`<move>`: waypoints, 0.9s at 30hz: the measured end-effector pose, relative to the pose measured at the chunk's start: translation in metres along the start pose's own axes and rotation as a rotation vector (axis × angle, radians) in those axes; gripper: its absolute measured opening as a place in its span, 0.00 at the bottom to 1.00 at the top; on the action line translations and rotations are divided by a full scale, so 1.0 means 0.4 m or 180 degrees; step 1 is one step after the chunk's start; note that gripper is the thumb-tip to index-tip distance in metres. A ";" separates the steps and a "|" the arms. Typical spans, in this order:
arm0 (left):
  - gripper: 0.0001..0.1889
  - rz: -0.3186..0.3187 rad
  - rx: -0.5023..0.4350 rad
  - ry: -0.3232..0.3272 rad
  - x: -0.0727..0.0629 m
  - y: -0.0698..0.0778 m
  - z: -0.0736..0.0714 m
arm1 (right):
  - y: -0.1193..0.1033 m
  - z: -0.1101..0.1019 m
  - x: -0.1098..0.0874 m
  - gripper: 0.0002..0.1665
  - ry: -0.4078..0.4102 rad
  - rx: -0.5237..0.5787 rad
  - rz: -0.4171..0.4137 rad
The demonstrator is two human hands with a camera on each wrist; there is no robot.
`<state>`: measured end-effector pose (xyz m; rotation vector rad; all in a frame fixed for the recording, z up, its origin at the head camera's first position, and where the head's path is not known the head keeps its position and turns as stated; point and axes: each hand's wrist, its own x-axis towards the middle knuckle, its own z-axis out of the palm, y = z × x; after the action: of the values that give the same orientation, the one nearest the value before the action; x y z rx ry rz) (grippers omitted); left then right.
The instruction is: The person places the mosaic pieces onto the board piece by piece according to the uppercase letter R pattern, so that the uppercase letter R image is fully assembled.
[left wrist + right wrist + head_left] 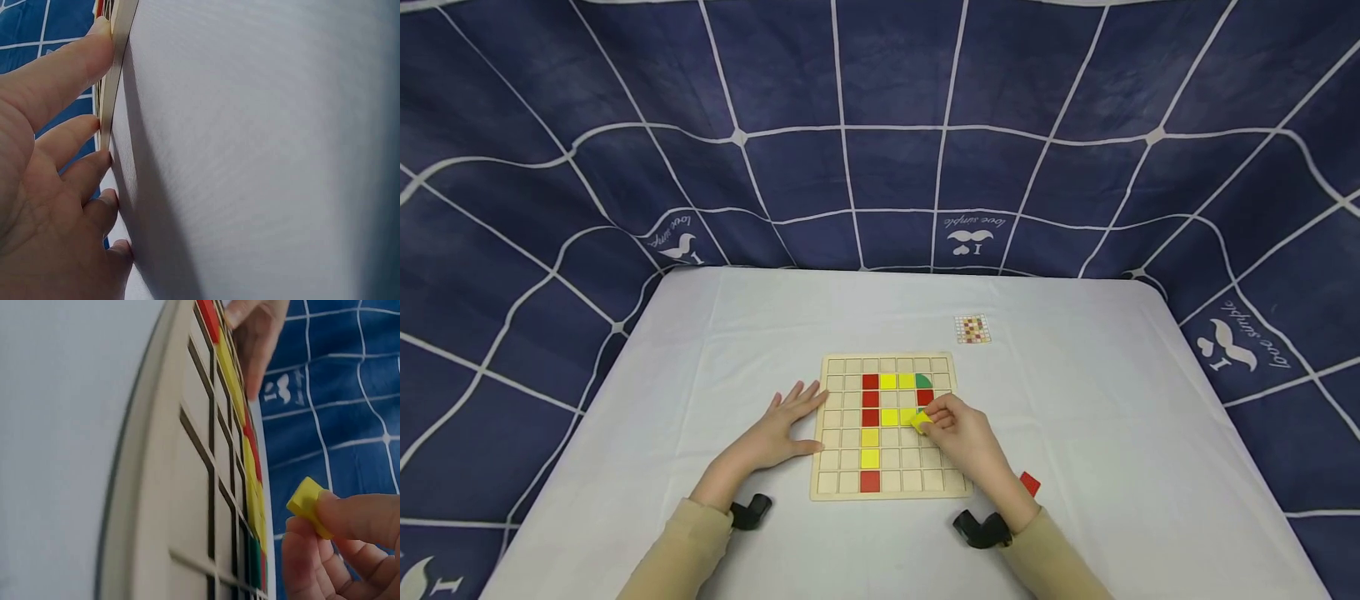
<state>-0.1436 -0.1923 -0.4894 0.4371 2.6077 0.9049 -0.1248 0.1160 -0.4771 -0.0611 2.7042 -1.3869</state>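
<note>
A wooden grid board [838, 462] lies on the white table with red, yellow and green tiles set in several of its cells. Between thumb and fingers my right hand [964, 437] pinches a yellow square tile [306, 499], raised just above the board's right half. Its fingers partly cover a green piece near the lower yellow row. My left hand [778, 432] rests at the board's left edge with fingers spread, and its fingertips [103, 50] touch the wooden rim.
A loose red tile [1029, 483] lies right of the board, beside my right forearm. Behind the board is a small pattern card [973, 329] with a coloured grid. A dark blue checked cloth [895, 167] hangs beyond the table [760, 321].
</note>
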 end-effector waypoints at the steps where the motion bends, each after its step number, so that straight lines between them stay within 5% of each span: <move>1: 0.45 0.0000 -0.0001 0.0001 0.000 -0.001 0.000 | -0.003 0.009 0.000 0.09 -0.0045 0.0028 -0.0039; 8: 0.45 0.0042 -0.0024 0.0009 0.000 -0.004 0.001 | -0.018 0.058 0.003 0.07 -0.0318 -0.0081 -0.0315; 15: 0.45 0.0033 -0.0008 0.0005 -0.001 -0.005 0.002 | -0.028 0.074 0.009 0.04 -0.0299 -0.0342 -0.0591; 27: 0.45 0.0038 0.0012 0.0008 -0.001 -0.007 0.002 | -0.042 0.093 0.011 0.03 -0.0207 -0.0656 -0.0688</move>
<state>-0.1434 -0.1939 -0.4916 0.4533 2.6121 0.9050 -0.1253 0.0758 -0.4853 -0.4181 2.8432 -1.1233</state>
